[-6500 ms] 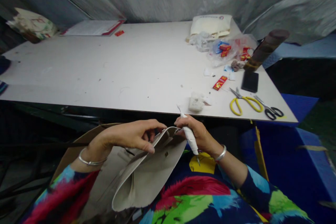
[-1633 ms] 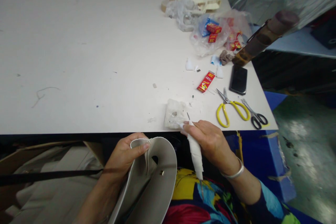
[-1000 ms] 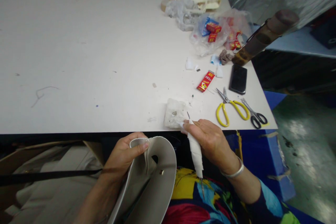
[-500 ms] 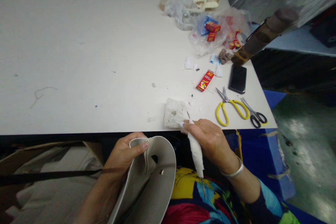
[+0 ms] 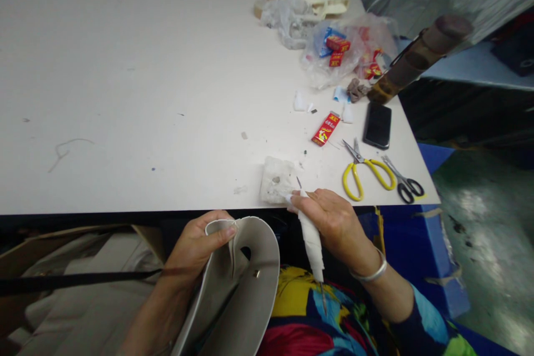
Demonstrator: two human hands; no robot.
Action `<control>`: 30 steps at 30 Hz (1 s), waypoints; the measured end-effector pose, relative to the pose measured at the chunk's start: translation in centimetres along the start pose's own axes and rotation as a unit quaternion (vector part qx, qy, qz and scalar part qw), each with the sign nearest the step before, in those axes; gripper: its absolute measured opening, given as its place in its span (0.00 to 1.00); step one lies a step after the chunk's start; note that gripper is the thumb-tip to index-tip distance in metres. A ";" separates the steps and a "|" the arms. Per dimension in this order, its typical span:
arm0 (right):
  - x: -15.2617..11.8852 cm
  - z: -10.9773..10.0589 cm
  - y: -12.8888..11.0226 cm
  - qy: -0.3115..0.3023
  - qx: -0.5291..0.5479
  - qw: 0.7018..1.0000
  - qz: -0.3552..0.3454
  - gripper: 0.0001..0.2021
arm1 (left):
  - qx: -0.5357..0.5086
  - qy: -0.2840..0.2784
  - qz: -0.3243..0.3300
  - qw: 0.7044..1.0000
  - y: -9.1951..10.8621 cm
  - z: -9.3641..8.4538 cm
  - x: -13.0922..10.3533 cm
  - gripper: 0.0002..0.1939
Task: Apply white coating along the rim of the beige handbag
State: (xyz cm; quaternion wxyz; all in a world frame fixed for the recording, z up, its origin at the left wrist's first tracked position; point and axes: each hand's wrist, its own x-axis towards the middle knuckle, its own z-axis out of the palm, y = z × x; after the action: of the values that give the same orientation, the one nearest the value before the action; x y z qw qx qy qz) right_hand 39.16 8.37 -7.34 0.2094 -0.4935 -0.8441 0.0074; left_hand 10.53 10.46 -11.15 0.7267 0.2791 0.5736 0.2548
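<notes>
My left hand (image 5: 200, 245) grips the folded edge of a pale grey curved piece (image 5: 258, 250), thumb on top. That piece has a dark hole and a small metal fitting, and it hangs below the table's front edge. In my right hand (image 5: 334, 225) is a thin pointed tool (image 5: 311, 239) wrapped in white material, its metal tip pointing up towards the table. Just beyond my right fingertips, a crumpled whitish pad (image 5: 275, 181) lies at the table's edge.
On the white table (image 5: 125, 94) are yellow-handled scissors (image 5: 353, 178), black-handled scissors (image 5: 403, 181), a phone (image 5: 377, 125), a red box (image 5: 326, 128), a dark bottle (image 5: 417, 58) and plastic bags (image 5: 334, 72). A box of pale pieces (image 5: 104, 272) stands at lower left.
</notes>
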 end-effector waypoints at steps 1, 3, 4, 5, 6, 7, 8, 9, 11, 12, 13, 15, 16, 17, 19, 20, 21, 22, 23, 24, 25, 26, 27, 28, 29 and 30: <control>0.0 0.0 0.0 0.000 0.000 1.000 0.000 0.04 | 0.000 0.000 0.001 1.000 0.0 0.0 0.0 0.25; 0.1 0.0 0.0 0.001 0.000 1.000 0.000 0.04 | 0.000 0.000 0.005 1.000 0.0 0.1 -0.1 0.25; 0.1 0.0 0.0 0.002 0.001 1.000 0.000 0.04 | 0.000 0.000 0.007 1.000 0.1 0.1 -0.1 0.25; 0.1 0.0 0.0 0.002 0.003 1.000 -0.001 0.05 | 0.000 0.000 0.008 1.000 0.1 0.1 -0.1 0.25; 0.1 0.0 0.0 0.004 0.004 1.000 -0.002 0.05 | 0.001 -0.001 0.008 1.000 0.2 0.1 -0.1 0.25; 0.1 0.0 0.0 0.003 0.006 1.000 -0.002 0.05 | 0.001 -0.003 0.007 1.000 0.2 0.1 -0.1 0.25; 0.0 0.0 0.0 0.003 0.007 1.000 -0.002 0.05 | 0.001 -0.004 0.007 1.000 0.3 0.1 -0.1 0.25; 0.0 0.0 0.0 0.002 0.007 1.000 -0.001 0.04 | -0.001 -0.007 0.005 1.000 0.3 0.1 -0.1 0.25; 0.0 0.0 0.0 0.003 0.007 1.000 -0.001 0.04 | -0.006 -0.008 0.003 1.000 0.4 0.2 -0.2 0.25; -0.1 0.0 0.0 0.003 0.006 1.000 -0.001 0.04 | -0.007 -0.007 0.001 1.000 0.5 0.2 -0.2 0.25; -0.1 0.0 0.0 0.004 0.005 1.000 -0.002 0.04 | -0.007 -0.004 0.000 1.000 0.6 0.3 -0.3 0.26; 0.0 0.0 0.0 0.003 0.004 1.000 -0.003 0.04 | -0.007 0.000 -0.003 1.000 0.8 0.4 -0.5 0.26; 0.0 0.1 0.0 0.002 0.005 1.000 -0.003 0.04 | -0.009 0.001 -0.004 1.000 0.8 0.5 -0.6 0.26; 0.0 0.1 0.0 0.000 0.006 1.000 -0.003 0.04 | -0.011 0.001 -0.006 1.000 0.9 0.6 -0.7 0.26; 0.0 0.1 0.1 -0.001 0.008 1.000 -0.002 0.04 | -0.016 0.000 -0.008 1.000 0.9 0.6 -0.8 0.25; 0.0 0.1 0.1 0.000 0.008 1.000 -0.001 0.04 | -0.017 -0.001 -0.009 1.000 1.0 0.6 -0.8 0.25; 0.0 0.1 0.1 0.001 0.008 1.000 -0.001 0.04 | -0.016 0.000 -0.008 1.000 0.9 0.6 -0.8 0.25; 0.0 0.1 0.1 0.003 0.009 1.000 -0.001 0.04 | -0.015 0.001 -0.008 1.000 0.9 0.6 -0.8 0.25; 0.0 0.1 0.1 0.004 0.010 1.000 0.000 0.04 | -0.014 0.003 -0.006 1.000 0.9 0.6 -0.7 0.26; 0.0 0.1 0.1 0.004 0.011 1.000 -0.001 0.04 | -0.013 0.004 -0.006 1.000 0.9 0.6 -0.7 0.26; 0.0 0.1 0.1 0.003 0.011 1.000 0.000 0.04 | -0.012 0.006 -0.005 1.000 0.9 0.6 -0.7 0.25; 0.0 0.1 0.1 0.004 0.010 1.000 0.000 0.04 | -0.013 0.009 -0.003 1.000 0.9 0.6 -0.7 0.25; 0.0 0.1 0.1 0.004 0.009 1.000 0.000 0.04 | -0.014 0.011 -0.003 1.000 0.9 0.6 -0.7 0.24; 0.0 0.1 0.1 0.005 0.008 1.000 0.000 0.04 | -0.016 0.014 -0.002 1.000 0.9 0.7 -0.7 0.24; 0.0 0.0 0.1 0.006 0.009 1.000 0.000 0.04 | -0.017 0.015 -0.002 1.000 1.0 0.7 -0.8 0.23; 0.0 0.0 0.1 0.007 0.010 1.000 0.000 0.04 | -0.019 0.016 -0.001 1.000 1.0 0.8 -0.8 0.23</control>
State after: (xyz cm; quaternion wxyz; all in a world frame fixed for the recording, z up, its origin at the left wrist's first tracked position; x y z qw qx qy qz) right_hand 39.24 8.39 -7.36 0.2204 -0.4911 -0.8427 0.0123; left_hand 11.10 10.51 -9.77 0.7228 0.2607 0.5808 0.2689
